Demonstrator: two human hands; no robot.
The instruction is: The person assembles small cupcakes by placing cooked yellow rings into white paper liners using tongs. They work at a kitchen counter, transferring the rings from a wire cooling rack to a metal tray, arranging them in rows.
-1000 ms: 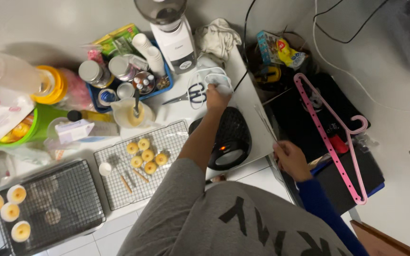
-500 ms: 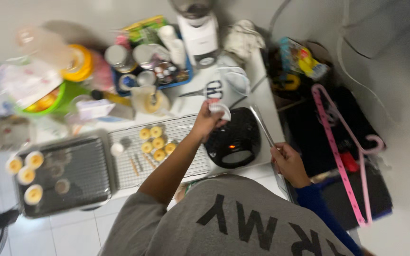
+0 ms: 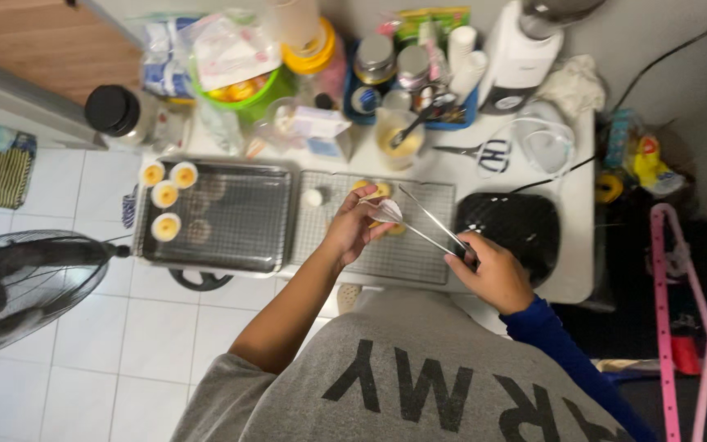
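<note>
At nine o'clock a standing fan (image 3: 18, 286) is seen on the tiled floor. Toward ten o'clock a dark baking tray (image 3: 218, 217) lies on the white table (image 3: 570, 245), with four small yellow-topped cakes (image 3: 165, 199) gathered at its left end. Just beside it, at the centre, a wire cooling rack (image 3: 386, 233) is laid, and more small cakes (image 3: 370, 190) are seen at its upper edge. Over the rack the left hand (image 3: 353, 229) is held, its fingers pinched narrowly on a small white paper cup (image 3: 388, 211). At about three o'clock of it the right hand (image 3: 493, 270) is closed on the handle end of long metal tongs (image 3: 431, 221), whose tips reach the paper cup. A black round appliance (image 3: 509, 225) rests behind that hand. At twelve o'clock a cup of yellow batter (image 3: 398, 139) stands among jars and bottles. At four o'clock a pink hanger (image 3: 664, 327) is seen.
</note>
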